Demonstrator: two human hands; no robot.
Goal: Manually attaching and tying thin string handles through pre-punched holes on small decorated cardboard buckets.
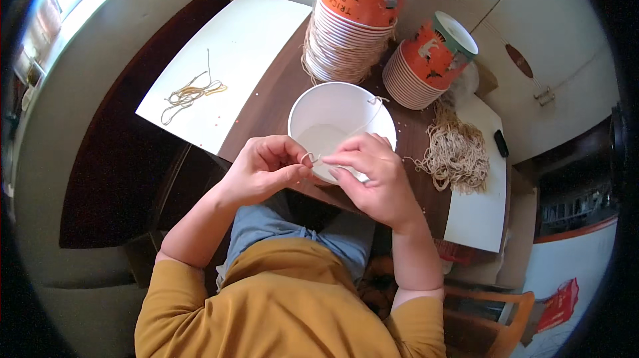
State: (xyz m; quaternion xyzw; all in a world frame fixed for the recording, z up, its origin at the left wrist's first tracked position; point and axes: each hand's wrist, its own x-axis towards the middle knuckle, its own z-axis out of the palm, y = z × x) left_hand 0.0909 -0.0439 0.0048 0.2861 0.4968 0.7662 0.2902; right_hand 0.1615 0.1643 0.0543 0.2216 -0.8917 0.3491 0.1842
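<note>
Near the front edge of the table (269, 108), probably for easy reach, stands the white bucket (314, 108), its cord (316, 159) pinched by the left hand (266, 166); whether the half-curled right hand (376, 175) grips, I cannot tell.

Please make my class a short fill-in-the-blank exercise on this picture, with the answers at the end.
1. The left hand and right hand handle cord at a bucket whose inside is ____.
2. The large cord heap lies nearer the ____ hand.
3. The taller bucket stack stands to the ____ of the shorter stack.

Missing words: white; right; left.
</note>
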